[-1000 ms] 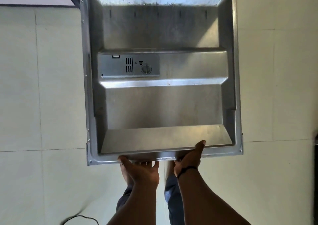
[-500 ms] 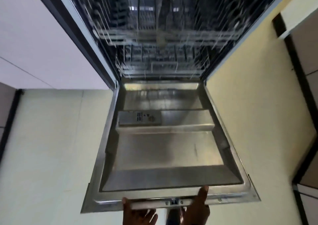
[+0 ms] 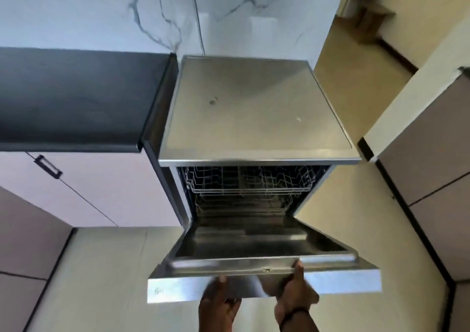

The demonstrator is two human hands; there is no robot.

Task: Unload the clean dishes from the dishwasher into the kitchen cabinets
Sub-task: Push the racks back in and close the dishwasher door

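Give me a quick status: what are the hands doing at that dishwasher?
Left hand and right hand both grip the door front edge. Door partly open. Wire racks inside, no dishes visible. Nothing in the way.

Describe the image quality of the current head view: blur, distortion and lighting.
Head view: wide-angle distortion bends the dark countertop and cabinets outward; motion blur smears both hands, the left hand and the right hand, along the dishwasher door edge; soft glare on the dishwasher top; the racks inside sit in shadow.
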